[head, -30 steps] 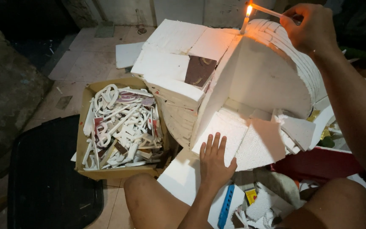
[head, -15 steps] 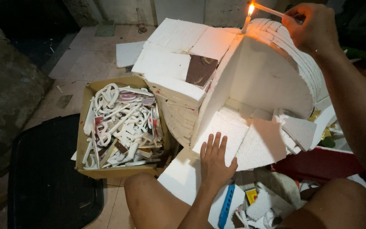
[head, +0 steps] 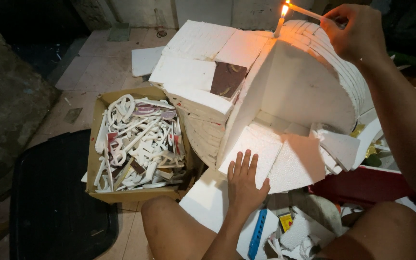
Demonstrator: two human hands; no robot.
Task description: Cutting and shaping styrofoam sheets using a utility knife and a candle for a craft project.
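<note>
My right hand [head: 355, 33] is raised at the upper right and pinches a thin burning stick [head: 304, 10]. Its flame meets the lit tip of a small white candle [head: 279, 23] that stands on top of a big white foam structure [head: 304, 86] made of stacked round slabs and flat blocks. My left hand [head: 244, 180] lies flat, fingers spread, on a square foam sheet [head: 253, 151] at the foot of that structure. It holds nothing. A brown patch [head: 227, 79] shows on one foam block.
A cardboard box [head: 97, 144] of white and pink foam cut-outs sits to the left. A black bin [head: 54, 207] lies at the lower left. A blue comb-like tool [head: 257, 233], a red tray [head: 362, 185] and foam scraps lie by my bare knees [head: 169, 226].
My right hand and the burning stick have shifted slightly at the candle tip. My left hand stays flat on the foam sheet.
</note>
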